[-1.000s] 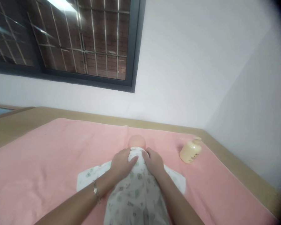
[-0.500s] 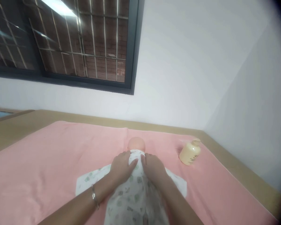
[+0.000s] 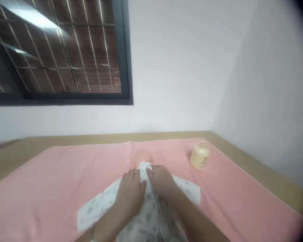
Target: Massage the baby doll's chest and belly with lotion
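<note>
A baby doll [image 3: 143,158] lies with its smooth head pointing away from me. A white baby garment [image 3: 148,216] with a green and grey print covers its body, both sleeves spread out sideways. My left hand [image 3: 131,191] rests open on the garment's left chest, fingers stretched out and thumb toward the middle. Beside the collar, my right hand [image 3: 161,179] is closed on the cloth, its thumb pressing a raised fold. Its other fingertips are partly hidden. The doll's face and most of its body are out of sight.
A pale yellow pump bottle [image 3: 199,156] stands to the right on a pink blanket [image 3: 65,181]. The blanket covers a tan padded surface [image 3: 166,135] that meets a white wall [image 3: 171,67]. A dark-framed window [image 3: 127,60] with bars is at upper left.
My view has shifted to the right and levelled. My left hand has flattened and drawn slightly back from the collar. At the collar, my right hand has pulled the cloth up into a fold.
</note>
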A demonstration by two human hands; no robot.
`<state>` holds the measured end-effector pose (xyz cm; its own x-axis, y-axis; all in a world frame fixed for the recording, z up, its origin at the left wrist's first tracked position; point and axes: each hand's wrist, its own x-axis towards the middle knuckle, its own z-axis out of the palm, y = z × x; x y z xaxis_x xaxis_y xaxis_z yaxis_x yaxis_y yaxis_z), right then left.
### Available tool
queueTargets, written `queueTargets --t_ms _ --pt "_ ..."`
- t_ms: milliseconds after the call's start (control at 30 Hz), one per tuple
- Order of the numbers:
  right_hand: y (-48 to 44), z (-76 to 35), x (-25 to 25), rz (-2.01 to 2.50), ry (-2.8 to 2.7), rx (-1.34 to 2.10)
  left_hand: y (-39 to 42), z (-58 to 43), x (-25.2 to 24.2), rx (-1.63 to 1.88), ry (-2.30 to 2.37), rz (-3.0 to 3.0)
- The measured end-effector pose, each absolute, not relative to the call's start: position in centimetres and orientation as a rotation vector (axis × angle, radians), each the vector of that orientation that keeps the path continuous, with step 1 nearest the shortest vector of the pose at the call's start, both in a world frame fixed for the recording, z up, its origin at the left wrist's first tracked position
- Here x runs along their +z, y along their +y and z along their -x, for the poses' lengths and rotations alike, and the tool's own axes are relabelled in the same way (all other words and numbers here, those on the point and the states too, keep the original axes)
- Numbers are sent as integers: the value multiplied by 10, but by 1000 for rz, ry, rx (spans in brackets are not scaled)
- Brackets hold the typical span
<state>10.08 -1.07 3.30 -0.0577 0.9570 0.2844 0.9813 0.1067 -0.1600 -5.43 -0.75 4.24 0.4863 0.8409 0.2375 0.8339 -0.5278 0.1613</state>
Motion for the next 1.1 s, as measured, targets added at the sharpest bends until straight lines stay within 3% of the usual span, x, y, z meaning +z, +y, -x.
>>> queueTargets --t_ms 267,600,867,1100 --pt "-29 -100 49 1758 -2413 -271 8 58 43 469 1449 -2554" --pt "-15 -108 34 1741 -2401 -387 -14 52 38 408 1544 -2742" --pt "-39 -91 60 1855 -2487 -280 6 59 48 466 1453 -2441" --pt "-20 -104 43 1985 -2222 -194 -19 48 37 461 1625 -2664"
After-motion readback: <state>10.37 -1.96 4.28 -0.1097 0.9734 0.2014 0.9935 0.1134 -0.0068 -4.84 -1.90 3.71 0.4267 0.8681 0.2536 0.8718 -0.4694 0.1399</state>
